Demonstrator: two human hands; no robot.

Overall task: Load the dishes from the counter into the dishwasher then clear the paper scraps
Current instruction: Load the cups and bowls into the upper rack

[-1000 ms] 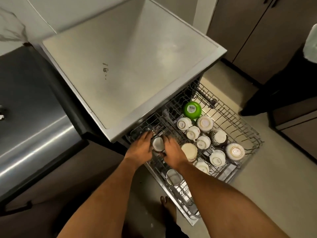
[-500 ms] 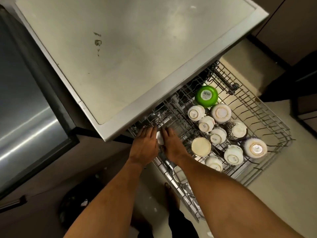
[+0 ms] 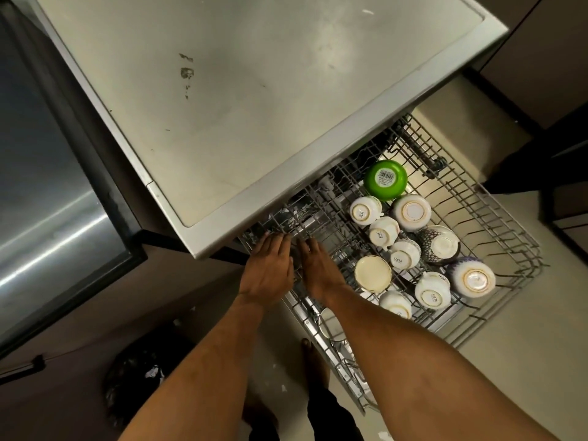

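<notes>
Fingers, left hand (image 3: pixel 267 272): extended and close together, laid flat over the wire at the near corner of the rack; nothing visibly gripped.
Fingers, right hand (image 3: pixel 319 272): likewise straight, pointing toward the counter edge, just beside the left hand; whether a small item sits in the dark gap between the two hands cannot be told.
Head view, pulled-out grey wire dishwasher rack (image 3: pixel 496 224): extended over the pale floor, its inner end hidden beneath the overhanging grey stone counter (image 3: pixel 254 100).
Head view, rack contents: round green plastic bowl with barcode label (image 3: pixel 385 179), upturned; white ceramic teacups (image 3: pixel 384 231) base-up in a row; cream round saucer (image 3: pixel 373 274) leaning between the tines; two dark-patterned white bowls (image 3: pixel 440 245), inverted, toward the outer side.
Head view, lower basket: clear glass tumbler (image 3: pixel 331 326), partly hidden behind the right forearm.
Head view, floor: black bin bag (image 3: pixel 140 383) beside the person's feet; small white paper scraps (image 3: pixel 284 388) scattered near it.
Step in hand: judged to be seating a piece at the rack's near corner, or bracing the rack itself; loading stage, counter in view bare of dishes.
Next move calls for: freeing both hands from the wire without tipping the cups, then a level push on the rack; scraps not yet cleared.
</notes>
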